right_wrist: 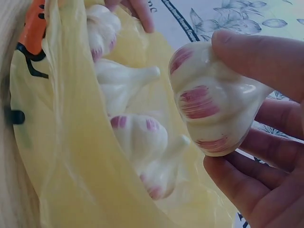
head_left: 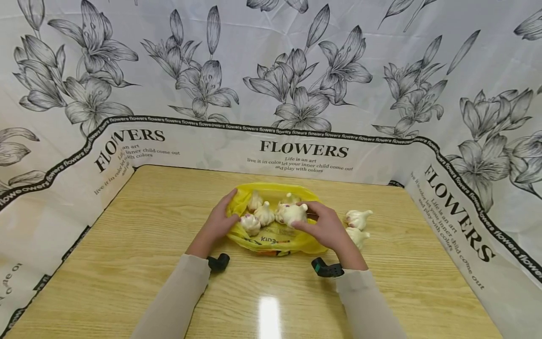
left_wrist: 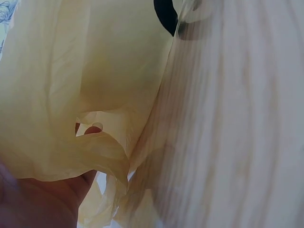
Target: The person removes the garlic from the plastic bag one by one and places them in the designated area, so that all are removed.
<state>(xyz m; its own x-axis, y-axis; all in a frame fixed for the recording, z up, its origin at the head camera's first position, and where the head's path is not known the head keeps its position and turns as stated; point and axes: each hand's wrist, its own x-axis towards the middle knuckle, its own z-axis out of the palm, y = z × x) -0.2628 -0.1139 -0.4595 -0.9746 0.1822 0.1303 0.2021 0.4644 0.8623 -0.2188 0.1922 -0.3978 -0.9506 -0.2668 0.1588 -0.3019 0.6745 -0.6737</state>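
Note:
A yellow plastic bag (head_left: 271, 247) lies open on the table, with several white garlic bulbs (head_left: 264, 214) inside it. My left hand (head_left: 217, 220) grips the bag's left edge; in the left wrist view the yellow film hides most of that hand (left_wrist: 50, 202). Above the bag's right part, my right hand (head_left: 328, 227) holds one garlic bulb (head_left: 295, 214) between thumb and fingers. Purple-pink streaks mark this held bulb (right_wrist: 211, 102) in the right wrist view. Beside the right hand, two more garlic bulbs (head_left: 357, 218) rest on the table, outside the bag.
The light wooden table (head_left: 139, 263) stretches around the bag on all sides. A white cloth (head_left: 228, 146) printed with flowers and lettering hangs along the back and both sides. Dark wrist devices (head_left: 327, 268) sit at both cuffs.

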